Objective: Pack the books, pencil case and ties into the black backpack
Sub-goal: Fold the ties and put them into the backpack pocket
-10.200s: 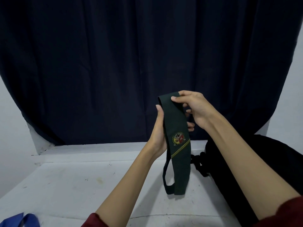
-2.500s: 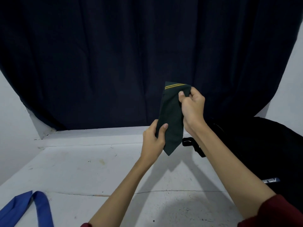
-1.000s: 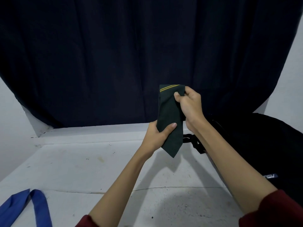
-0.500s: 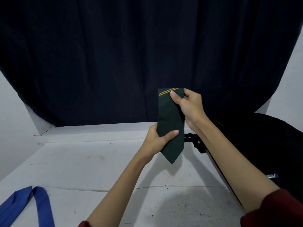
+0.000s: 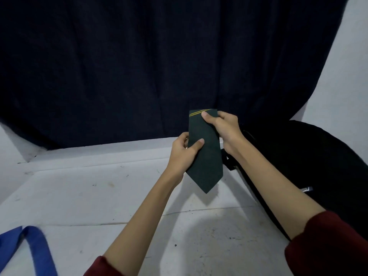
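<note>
Both hands up in front of the chest, over a white table (image 5: 83, 196). Green tie (image 5: 205, 156) folded to a short length and held upright between them, pointed tip down and clear of the table surface, two thin yellow stripes running across its top edge. Right hand (image 5: 225, 130) pinches the top of the tie, thumb on the near face just below the stripes, the other fingers curled behind the cloth. Left hand (image 5: 184, 154) grips the tie's left edge lower down, thumb laid across the front, fingers wrapped round the back. Black backpack (image 5: 310, 162) lies on the table at right, just beside and partly behind the right forearm, one strap buckle showing near the tie's lower right. Blue tie (image 5: 37, 250) lies loose on the table at the near left corner, well apart from the hands, partly cut off by the frame edge. Dark curtain (image 5: 139, 66) hangs behind the table. Dark red sleeves (image 5: 326, 246) pushed up both forearms.
</note>
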